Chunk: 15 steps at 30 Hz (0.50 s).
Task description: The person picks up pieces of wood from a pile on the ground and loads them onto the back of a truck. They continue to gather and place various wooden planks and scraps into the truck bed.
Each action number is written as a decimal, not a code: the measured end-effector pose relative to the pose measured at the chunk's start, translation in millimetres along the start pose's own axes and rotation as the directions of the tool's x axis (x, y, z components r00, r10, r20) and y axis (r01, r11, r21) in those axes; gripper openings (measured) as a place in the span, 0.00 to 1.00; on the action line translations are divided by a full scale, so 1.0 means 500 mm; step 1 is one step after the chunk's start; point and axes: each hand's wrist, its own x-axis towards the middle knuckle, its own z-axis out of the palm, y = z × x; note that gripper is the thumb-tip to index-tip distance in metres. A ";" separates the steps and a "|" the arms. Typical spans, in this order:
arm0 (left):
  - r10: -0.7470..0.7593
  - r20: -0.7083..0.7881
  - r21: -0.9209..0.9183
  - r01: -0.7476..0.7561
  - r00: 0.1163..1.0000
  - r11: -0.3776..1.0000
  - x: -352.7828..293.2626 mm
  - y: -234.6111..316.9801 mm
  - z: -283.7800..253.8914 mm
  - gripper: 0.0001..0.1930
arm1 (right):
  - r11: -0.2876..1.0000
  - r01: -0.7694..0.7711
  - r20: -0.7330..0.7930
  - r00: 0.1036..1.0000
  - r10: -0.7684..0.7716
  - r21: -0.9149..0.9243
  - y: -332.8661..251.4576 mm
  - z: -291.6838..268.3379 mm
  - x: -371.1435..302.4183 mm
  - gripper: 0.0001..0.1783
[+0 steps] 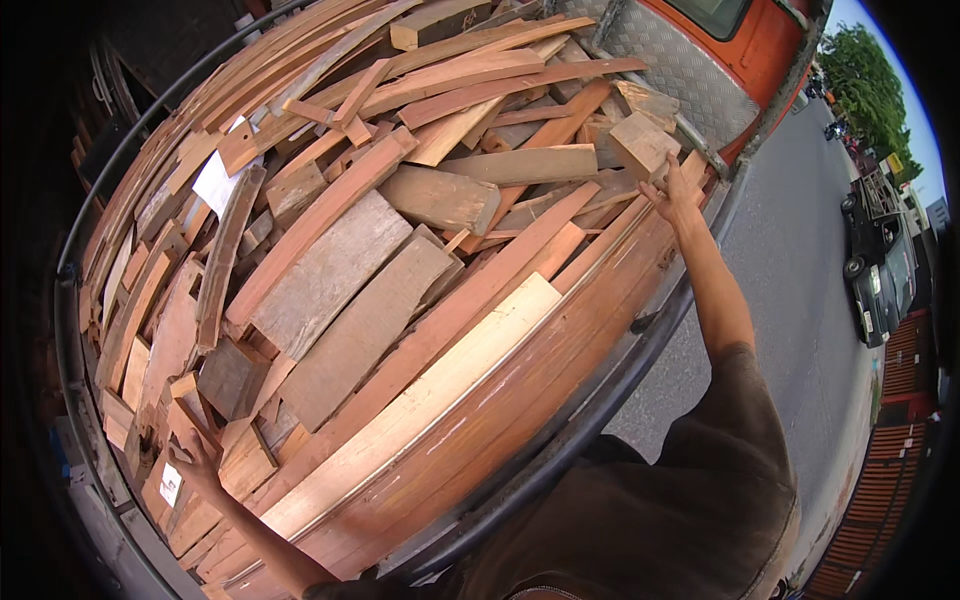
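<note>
A truck bed holds a heap of loose timber offcuts. At the far right of the load, my right hand [674, 192] grips the near corner of a short squared wooden block [642, 146], fingers on its side and thumb below. My left hand [196, 468] is low on the left with its fingers apart, over short wood pieces and close to a small white paper label [171, 484]. Between the hands lie a wide grey board [335, 270], a brown plank [365, 325] and a long pale plank [420, 405].
A dark metal rail [570, 435] runs along the near side of the bed. Orange bodywork [745, 85] and a tread-plate panel [670, 60] stand at the far end. On the right are a grey road [780, 250] and a dark parked vehicle [880, 265].
</note>
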 end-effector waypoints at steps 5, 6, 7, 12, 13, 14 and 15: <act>-0.277 0.184 -0.022 0.285 0.943 0.958 -0.033 0.106 0.118 0.58 | 0.984 0.164 -0.003 0.986 -0.165 -0.068 0.040 -0.093 0.040 0.44; -0.353 0.249 0.015 0.361 0.902 0.932 -0.024 0.108 0.098 0.57 | 0.978 0.138 0.048 0.990 -0.132 -0.159 0.073 -0.066 0.000 0.45; -0.411 0.338 0.036 0.425 0.847 0.905 -0.016 0.155 0.099 0.57 | 0.962 0.114 0.035 0.993 -0.108 -0.250 0.080 -0.091 -0.030 0.44; -0.335 0.150 -0.248 0.363 0.930 0.898 0.034 0.229 0.035 0.48 | 0.863 0.194 0.155 0.979 -0.136 -0.467 0.056 -0.063 -0.123 0.36; -0.317 0.193 -0.328 0.366 0.928 0.871 0.057 0.267 0.012 0.47 | 0.854 0.245 0.205 0.965 -0.167 -0.460 0.035 -0.049 -0.164 0.35; -0.296 0.239 -0.410 0.373 0.925 0.833 0.072 0.355 -0.012 0.46 | 0.827 0.309 0.287 0.939 -0.189 -0.469 0.016 -0.034 -0.213 0.32; -0.244 0.290 -0.476 0.360 0.926 0.802 0.075 0.462 -0.043 0.45 | 0.801 0.373 0.373 0.905 -0.204 -0.468 0.014 -0.013 -0.263 0.30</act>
